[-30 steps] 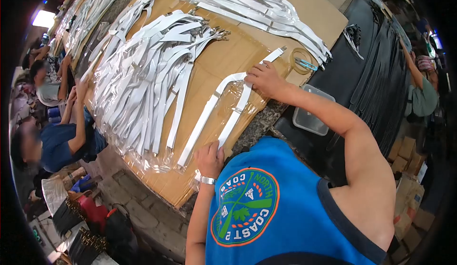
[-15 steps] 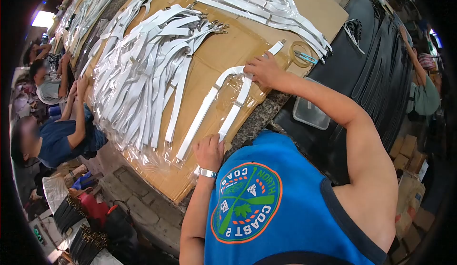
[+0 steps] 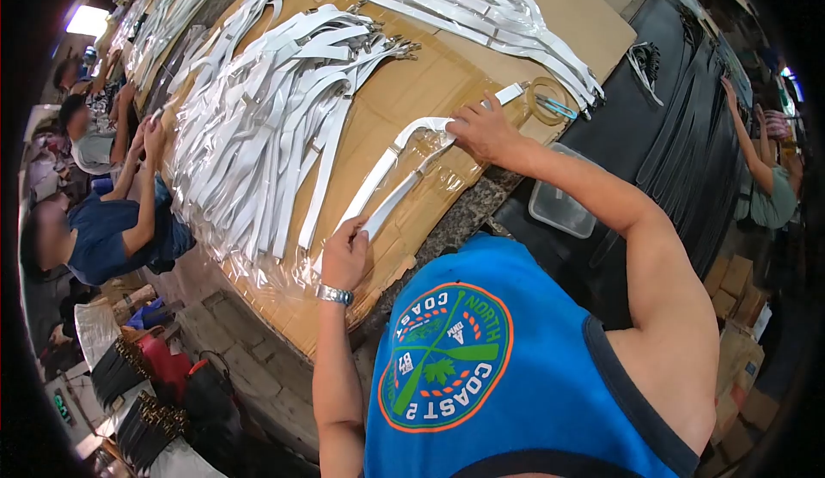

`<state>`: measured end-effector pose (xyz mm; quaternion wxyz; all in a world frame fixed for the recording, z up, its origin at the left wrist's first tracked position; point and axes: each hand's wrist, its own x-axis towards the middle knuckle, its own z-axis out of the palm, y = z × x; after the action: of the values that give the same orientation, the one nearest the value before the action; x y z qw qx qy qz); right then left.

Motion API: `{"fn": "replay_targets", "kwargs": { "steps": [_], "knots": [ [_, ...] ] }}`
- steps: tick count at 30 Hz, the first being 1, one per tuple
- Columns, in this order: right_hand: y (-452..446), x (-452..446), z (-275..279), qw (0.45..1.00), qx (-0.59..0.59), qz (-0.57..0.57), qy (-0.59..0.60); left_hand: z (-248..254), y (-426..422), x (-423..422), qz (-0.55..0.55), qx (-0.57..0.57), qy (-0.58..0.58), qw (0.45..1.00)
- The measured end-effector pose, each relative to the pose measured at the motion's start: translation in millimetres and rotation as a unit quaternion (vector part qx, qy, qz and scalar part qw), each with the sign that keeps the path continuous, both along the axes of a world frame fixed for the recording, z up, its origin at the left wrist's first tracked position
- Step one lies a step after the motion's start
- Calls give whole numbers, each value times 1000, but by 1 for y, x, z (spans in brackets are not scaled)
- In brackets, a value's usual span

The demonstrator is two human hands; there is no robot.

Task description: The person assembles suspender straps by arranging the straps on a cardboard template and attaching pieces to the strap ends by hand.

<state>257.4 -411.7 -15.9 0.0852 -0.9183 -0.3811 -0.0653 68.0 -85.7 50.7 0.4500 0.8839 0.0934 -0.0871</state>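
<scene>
My left fingers [image 3: 349, 229] have swung across, pinching one white strap [image 3: 391, 203] beside its twin [image 3: 373, 183]; my right fingers [image 3: 467, 124] clasp their junction, the pair only partly gathered.

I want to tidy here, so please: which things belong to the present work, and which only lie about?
Likely in the job:
white strap, in left hand and right hand
pile of white straps
cardboard beneath

Likely just lying about:
tape roll
blue tool
clear container
black straps

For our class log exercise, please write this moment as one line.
left hand: holding white strap by its lower part | right hand: gripping it farther up | nearby: tape roll, strap pile
</scene>
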Motion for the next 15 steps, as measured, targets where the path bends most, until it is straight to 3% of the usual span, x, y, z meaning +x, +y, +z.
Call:
{"fn": "replay_targets", "kwargs": {
  "steps": [5,8,9,15],
  "knots": [
    [11,16,3,995,56,-38,77,2,23,22,-28,22,30,999],
    [23,32,23,975,-9,-85,207,-10,43,40,-21,-11,77,997],
    [26,37,26,973,-18,-85,214,-3,39,45,25,-86,108,990],
    [42,65,43,947,-50,-80,307,-36,68,72,6,-46,110,993]
  ]
}}
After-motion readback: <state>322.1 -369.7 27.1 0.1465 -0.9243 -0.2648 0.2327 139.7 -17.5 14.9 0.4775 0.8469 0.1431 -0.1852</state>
